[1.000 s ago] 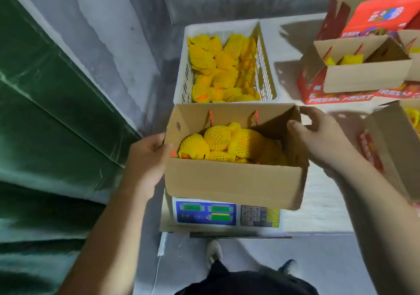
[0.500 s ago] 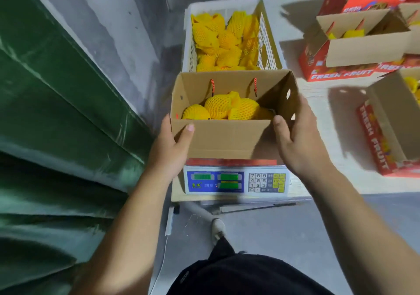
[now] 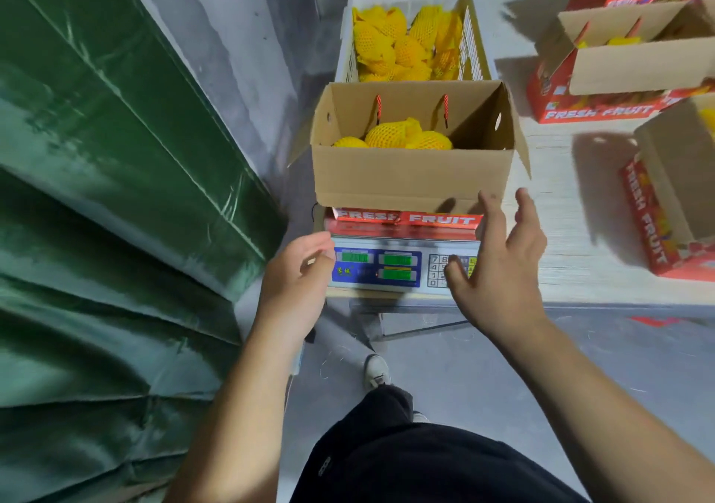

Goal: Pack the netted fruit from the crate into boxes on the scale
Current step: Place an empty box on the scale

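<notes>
An open cardboard box [image 3: 410, 177] with red "FRESH FRUIT" print stands on the digital scale [image 3: 387, 270]. Several yellow netted fruit [image 3: 390, 136] lie inside it. Behind the box, a white slatted crate [image 3: 470, 38] holds many more netted fruit [image 3: 402, 43]. My left hand [image 3: 298, 282] hovers at the scale's left front corner, fingers loosely curled and holding nothing. My right hand [image 3: 499, 266] is spread open in front of the box's lower right corner, over the scale's keypad, and is off the cardboard.
Other open fruit boxes sit on the white table [image 3: 561, 208]: one at the back right [image 3: 619, 65], one at the right edge [image 3: 673, 200]. A green tarp [image 3: 116, 193] fills the left side. My foot [image 3: 377, 371] is on the grey floor below.
Both hands have let go of the box's sides and drawn back toward me. The box now stands free on the scale.
</notes>
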A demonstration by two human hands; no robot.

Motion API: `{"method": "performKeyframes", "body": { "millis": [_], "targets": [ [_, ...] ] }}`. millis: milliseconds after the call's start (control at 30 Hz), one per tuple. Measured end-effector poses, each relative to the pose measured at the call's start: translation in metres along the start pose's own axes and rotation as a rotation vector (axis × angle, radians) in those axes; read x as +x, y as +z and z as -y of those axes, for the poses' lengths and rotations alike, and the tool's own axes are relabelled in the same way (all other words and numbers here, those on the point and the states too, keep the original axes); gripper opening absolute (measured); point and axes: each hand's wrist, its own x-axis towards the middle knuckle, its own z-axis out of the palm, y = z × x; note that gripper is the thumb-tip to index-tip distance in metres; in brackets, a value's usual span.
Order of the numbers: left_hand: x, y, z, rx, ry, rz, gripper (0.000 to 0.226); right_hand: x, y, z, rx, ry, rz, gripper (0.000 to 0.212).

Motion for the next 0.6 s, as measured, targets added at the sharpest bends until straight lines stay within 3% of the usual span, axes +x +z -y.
{"method": "performKeyframes", "body": {
  "millis": [400,600],
  "targets": [
    [-0.014,-0.005,-0.007,-0.081,0.001,0.027,0.029,-0.002,0.0,0.02,0.042,-0.194,0.073,0.054],
    [0.006,-0.007,-0.029,-0.118,0.053,0.05,0.032,0.017,-0.01,0.03,0.099,-0.286,-0.014,0.041]
  ]
}}
